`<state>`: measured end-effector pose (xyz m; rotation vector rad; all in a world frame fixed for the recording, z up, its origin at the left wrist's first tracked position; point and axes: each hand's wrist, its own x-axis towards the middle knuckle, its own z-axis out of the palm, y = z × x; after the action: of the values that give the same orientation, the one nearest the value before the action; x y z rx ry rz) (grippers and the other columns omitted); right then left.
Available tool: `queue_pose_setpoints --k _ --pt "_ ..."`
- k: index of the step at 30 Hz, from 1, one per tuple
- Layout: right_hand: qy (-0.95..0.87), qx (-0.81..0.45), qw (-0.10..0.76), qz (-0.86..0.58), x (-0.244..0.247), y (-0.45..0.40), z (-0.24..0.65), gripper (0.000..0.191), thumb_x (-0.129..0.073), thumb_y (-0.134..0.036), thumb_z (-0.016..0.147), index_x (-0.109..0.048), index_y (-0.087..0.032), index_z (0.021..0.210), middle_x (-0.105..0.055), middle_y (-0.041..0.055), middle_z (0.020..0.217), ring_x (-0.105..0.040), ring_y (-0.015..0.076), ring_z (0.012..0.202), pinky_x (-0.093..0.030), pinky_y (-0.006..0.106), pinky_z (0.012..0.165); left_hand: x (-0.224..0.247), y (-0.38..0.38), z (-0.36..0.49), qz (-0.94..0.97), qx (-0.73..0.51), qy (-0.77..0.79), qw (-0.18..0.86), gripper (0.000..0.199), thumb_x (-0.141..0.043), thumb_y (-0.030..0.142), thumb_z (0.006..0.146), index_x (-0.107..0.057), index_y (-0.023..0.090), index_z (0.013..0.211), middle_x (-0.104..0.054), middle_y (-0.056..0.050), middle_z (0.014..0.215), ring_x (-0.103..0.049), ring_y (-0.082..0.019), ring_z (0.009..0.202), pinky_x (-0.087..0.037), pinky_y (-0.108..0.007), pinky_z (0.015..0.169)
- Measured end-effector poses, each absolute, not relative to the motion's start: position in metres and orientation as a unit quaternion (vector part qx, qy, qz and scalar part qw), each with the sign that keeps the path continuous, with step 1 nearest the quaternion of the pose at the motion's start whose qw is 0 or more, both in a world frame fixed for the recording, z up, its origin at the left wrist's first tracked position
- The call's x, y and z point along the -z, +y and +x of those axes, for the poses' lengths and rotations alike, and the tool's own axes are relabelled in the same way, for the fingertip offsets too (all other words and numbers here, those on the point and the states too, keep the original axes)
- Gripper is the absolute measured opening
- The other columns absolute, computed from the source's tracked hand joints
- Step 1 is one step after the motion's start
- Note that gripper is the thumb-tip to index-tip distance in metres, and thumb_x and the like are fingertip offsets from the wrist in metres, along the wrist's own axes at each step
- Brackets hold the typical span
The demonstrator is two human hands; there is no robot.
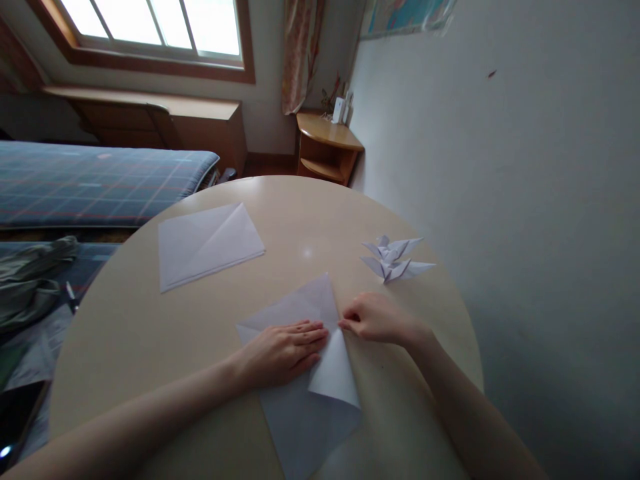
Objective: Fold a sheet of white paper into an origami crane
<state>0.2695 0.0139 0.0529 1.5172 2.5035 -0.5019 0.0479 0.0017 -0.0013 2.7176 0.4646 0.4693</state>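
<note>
Pressing paper sheet, left hand flat, right hand pinching its flap

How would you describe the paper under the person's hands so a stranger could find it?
On the round cream table near the window, look at the near edge. The sheet of paper lies there under the flat left hand, one flap folded back beside the right hand. Unlike the other folded sheet farther off and the two paper birds, only it has hands on it.
</note>
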Motion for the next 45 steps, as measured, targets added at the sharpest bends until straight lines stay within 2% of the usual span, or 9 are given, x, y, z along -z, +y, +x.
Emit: queue_pose_setpoints --k 9,17,21,24,27,30,34,39,45 --pt "0.842 0.157 -0.005 0.516 -0.037 0.025 0.274 0.039 -0.05 -0.031 0.08 -0.062 -0.012 0.048 -0.059 0.0035 0.046 -0.028 0.0064 0.041 -0.016 0.025 0.046 -0.002 0.004 0.046 0.958 -0.17 0.16 0.167 0.035 -0.036 0.023 0.094 -0.054 0.01 0.12 -0.056 -0.007 0.125 -0.048 -0.017 0.12 -0.037 -0.031 0.106" --pt "0.817 0.089 -0.06 0.567 -0.02 0.031 0.268 0.038 -0.046 -0.033 0.084 -0.063 -0.016 0.055 -0.065 0.0054 0.055 -0.048 0.0109 0.048 -0.021 0.025 0.05 0.0 0.006 0.044 0.963 -0.172 0.145 0.149 0.034 -0.036 0.022 0.093 -0.053 0.01 0.119 -0.057 -0.008 0.125 -0.049 -0.018 0.119 -0.039 -0.033 0.104" --pt "0.797 0.068 -0.089 0.594 -0.011 0.032 0.264 0.035 -0.045 -0.033 0.086 -0.063 -0.018 0.06 -0.066 0.006 0.06 -0.054 0.0142 0.053 -0.025 0.026 0.052 -0.001 0.007 0.041 0.961 -0.202 0.129 0.138 0.036 -0.039 0.018 0.091 -0.046 0.006 0.124 -0.047 -0.014 0.133 -0.036 -0.022 0.129 -0.039 -0.035 0.104" --pt "0.766 0.1 -0.17 0.612 -0.005 0.034 0.264 0.036 -0.041 -0.036 0.088 -0.061 -0.018 0.064 -0.063 0.0042 0.057 -0.054 0.0144 0.053 -0.028 0.025 0.051 -0.002 0.008 0.039 0.946 -0.259 0.153 0.123 0.041 -0.038 0.016 0.091 -0.036 0.004 0.13 -0.039 -0.02 0.138 -0.03 -0.024 0.132 -0.04 -0.037 0.103" --pt "0.718 0.167 -0.318 0.596 -0.003 0.036 0.265 0.036 -0.036 -0.04 0.09 -0.06 -0.018 0.076 -0.06 0.0023 0.061 -0.054 0.0144 0.056 -0.034 0.024 0.052 0.0 0.008 0.04 0.917 -0.318 0.204 0.124 0.035 -0.036 0.013 0.091 -0.041 0.008 0.125 -0.052 -0.018 0.125 -0.048 -0.021 0.118 -0.047 -0.034 0.095" --pt "0.719 0.212 -0.421 0.51 -0.007 0.037 0.267 0.032 -0.038 -0.042 0.091 -0.061 -0.02 0.093 -0.063 0.0056 0.086 -0.058 0.017 0.081 -0.044 0.027 0.069 0.001 0.008 0.04 0.917 -0.307 0.216 0.139 0.022 -0.039 0.016 0.091 -0.053 0.012 0.107 -0.063 -0.011 0.105 -0.06 -0.017 0.095 -0.053 -0.027 0.08" --pt "0.792 0.243 -0.395 0.398 -0.014 0.036 0.27 0.034 -0.04 -0.043 0.091 -0.067 -0.023 0.086 -0.064 0.0056 0.103 -0.051 0.02 0.104 -0.035 0.037 0.093 -0.001 0.009 0.041 0.952 -0.232 0.171 0.1 0.023 -0.042 0.026 0.091 -0.056 0.016 0.106 -0.065 -0.007 0.106 -0.061 -0.018 0.091 -0.052 -0.03 0.077" --pt "0.79 0.262 -0.363 0.418 -0.013 0.035 0.273 0.045 -0.039 -0.048 0.09 -0.06 -0.02 0.061 -0.063 0.0049 0.069 -0.054 0.0201 0.085 -0.04 0.036 0.085 -0.001 0.014 0.037 0.967 -0.191 0.156 0.068 0.029 -0.043 0.034 0.092 -0.055 0.02 0.114 -0.063 -0.004 0.115 -0.058 -0.019 0.101 -0.048 -0.033 0.085" --pt "0.822 0.224 -0.278 0.443 -0.011 0.039 0.28 0.029 -0.055 -0.04 0.082 -0.057 -0.018 0.064 -0.061 0.0055 0.069 -0.051 0.0194 0.077 -0.042 0.033 0.074 0.002 0.028 0.025 0.968 -0.18 0.172 0.035 0.027 -0.039 0.024 0.094 -0.056 0.023 0.115 -0.059 0.0 0.121 -0.053 -0.02 0.111 -0.044 -0.036 0.092"
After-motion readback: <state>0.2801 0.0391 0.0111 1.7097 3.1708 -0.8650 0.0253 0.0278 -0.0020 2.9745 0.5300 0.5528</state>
